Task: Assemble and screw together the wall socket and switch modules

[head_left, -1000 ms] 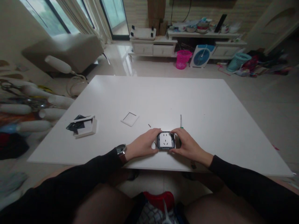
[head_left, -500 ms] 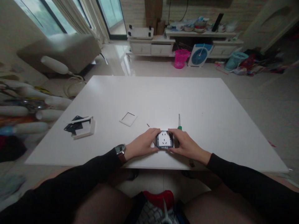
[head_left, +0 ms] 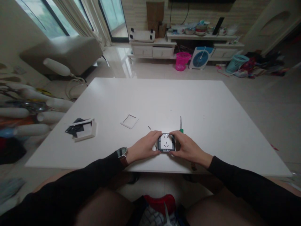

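Note:
Between my two hands, near the table's front edge, is a wall socket (head_left: 166, 142) with a white slotted face and a dark surround. My left hand (head_left: 150, 142) grips its left side, thumb at the near edge and fingers at the far edge. On the right side my right hand (head_left: 184, 145) grips it the same way. A screwdriver (head_left: 181, 124) with a green handle lies just beyond my right hand, its handle partly hidden. A small screw (head_left: 149, 127) lies beyond my left hand. Farther left rests a white square frame (head_left: 129, 121).
An open white box (head_left: 87, 133) with dark pieces in it sits at the left of the white table (head_left: 150, 97). A small brown item (head_left: 193, 166) lies at the front edge. Beyond the table stand a pink basket (head_left: 182, 61) and a blue fan (head_left: 201, 58).
The whole view has shifted slightly downward in the picture. Both hands keep their hold on the socket, and nothing on the table has visibly moved.

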`<state>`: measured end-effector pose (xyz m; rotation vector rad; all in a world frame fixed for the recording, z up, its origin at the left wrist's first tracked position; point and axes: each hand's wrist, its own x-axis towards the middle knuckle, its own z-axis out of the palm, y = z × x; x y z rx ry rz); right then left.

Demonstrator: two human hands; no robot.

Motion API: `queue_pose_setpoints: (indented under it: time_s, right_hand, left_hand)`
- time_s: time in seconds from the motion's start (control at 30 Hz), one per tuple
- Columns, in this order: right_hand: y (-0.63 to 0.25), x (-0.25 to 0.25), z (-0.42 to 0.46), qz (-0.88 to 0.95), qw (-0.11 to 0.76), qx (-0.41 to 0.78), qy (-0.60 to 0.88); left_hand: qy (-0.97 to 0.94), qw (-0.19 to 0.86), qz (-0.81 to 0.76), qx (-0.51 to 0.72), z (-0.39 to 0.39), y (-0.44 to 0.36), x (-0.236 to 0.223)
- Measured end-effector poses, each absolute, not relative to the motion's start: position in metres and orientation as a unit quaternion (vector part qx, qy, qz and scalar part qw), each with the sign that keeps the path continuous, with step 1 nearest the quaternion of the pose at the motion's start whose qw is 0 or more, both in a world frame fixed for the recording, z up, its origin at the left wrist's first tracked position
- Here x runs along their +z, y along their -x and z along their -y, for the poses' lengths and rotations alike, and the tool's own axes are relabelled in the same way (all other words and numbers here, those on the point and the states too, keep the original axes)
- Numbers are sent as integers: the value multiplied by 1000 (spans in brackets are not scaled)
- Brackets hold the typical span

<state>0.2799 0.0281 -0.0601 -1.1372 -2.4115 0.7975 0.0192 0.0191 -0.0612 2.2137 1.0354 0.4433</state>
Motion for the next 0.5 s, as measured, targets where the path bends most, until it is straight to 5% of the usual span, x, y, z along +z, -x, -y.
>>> queue_pose_setpoints:
  time_s: [0.5]
  right_hand:
    - [-282,-59,-27,848,170,303,401]
  left_hand:
    - [-839,353,-383,161,-28,-12,-56]
